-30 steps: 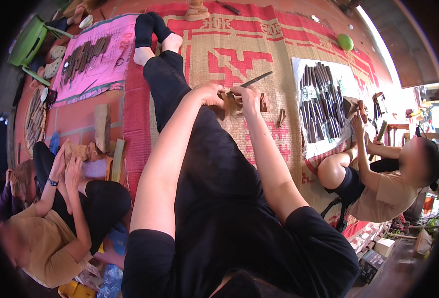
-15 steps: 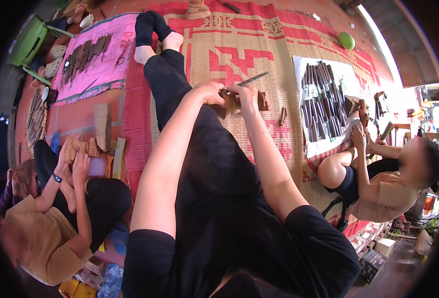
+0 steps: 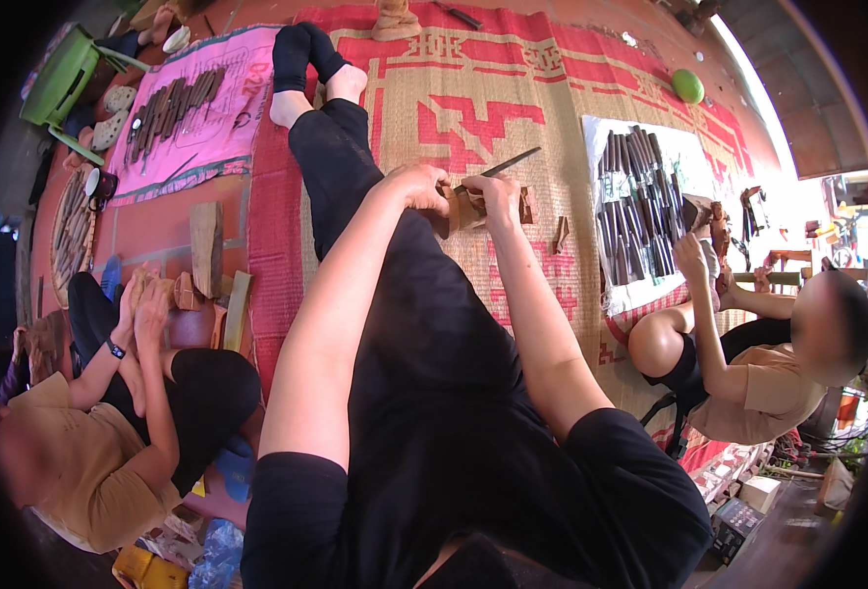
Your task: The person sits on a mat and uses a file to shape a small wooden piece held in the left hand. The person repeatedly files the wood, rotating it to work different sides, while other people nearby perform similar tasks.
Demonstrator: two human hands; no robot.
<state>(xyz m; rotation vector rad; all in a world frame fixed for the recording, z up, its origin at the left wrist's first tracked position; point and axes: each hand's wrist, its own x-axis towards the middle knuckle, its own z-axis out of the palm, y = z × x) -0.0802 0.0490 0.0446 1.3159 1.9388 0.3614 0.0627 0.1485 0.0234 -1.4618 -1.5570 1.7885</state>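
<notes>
Over my outstretched legs, my left hand (image 3: 420, 187) is closed around one side of a brown carved wood piece (image 3: 467, 211). My right hand (image 3: 498, 194) is closed at the far side of that piece. A long thin dark metal tool (image 3: 515, 161), perhaps a file or chisel, sticks out from under its fingers, pointing away to the right. The tool's near end is hidden by my hands. Just right of my right hand, a small brown wood block (image 3: 526, 205) rests on the patterned mat (image 3: 405, 128), with a thin wood offcut (image 3: 562, 235) farther right.
At right, many dark-handled carving tools (image 3: 640, 206) lie on a white sheet, beside a seated person (image 3: 758, 383). Another person (image 3: 110, 442) sits at left, hands on wood. More tools lie on a pink cloth (image 3: 228, 128). A green ball-like object (image 3: 687, 85) sits at far right.
The metal tool has tilted slightly flatter and its tip has shifted a little right. My right hand has moved slightly right and down. The person at right has raised a hand off their wood piece.
</notes>
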